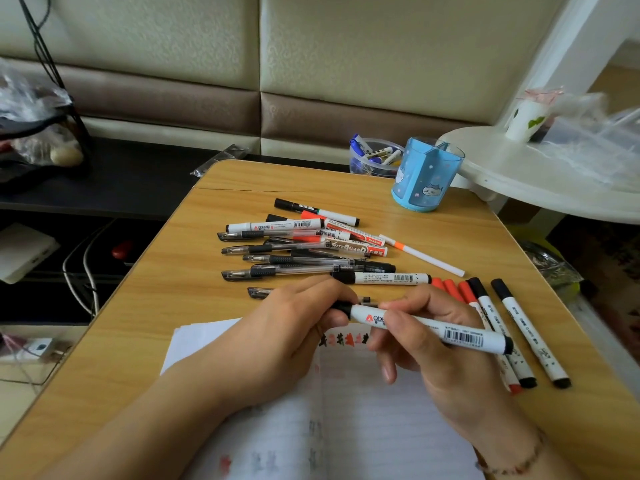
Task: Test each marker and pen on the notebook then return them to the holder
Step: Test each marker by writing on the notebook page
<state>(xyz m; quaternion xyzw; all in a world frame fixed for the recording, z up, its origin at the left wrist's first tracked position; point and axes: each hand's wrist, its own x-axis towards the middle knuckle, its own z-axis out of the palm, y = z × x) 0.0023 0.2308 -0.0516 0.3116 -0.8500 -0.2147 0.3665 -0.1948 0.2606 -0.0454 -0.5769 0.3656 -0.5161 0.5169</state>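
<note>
Head view: a white black-capped whiteboard marker (pixel 429 330) is held over an open lined notebook (pixel 363 410).
Its cap end is pinched by the left hand (pixel 294 327), its barrel gripped by the right hand (pixel 433 355); the long axis runs left-right. A blue plastic holder (pixel 427 174) stands well beyond, far right.
</note>
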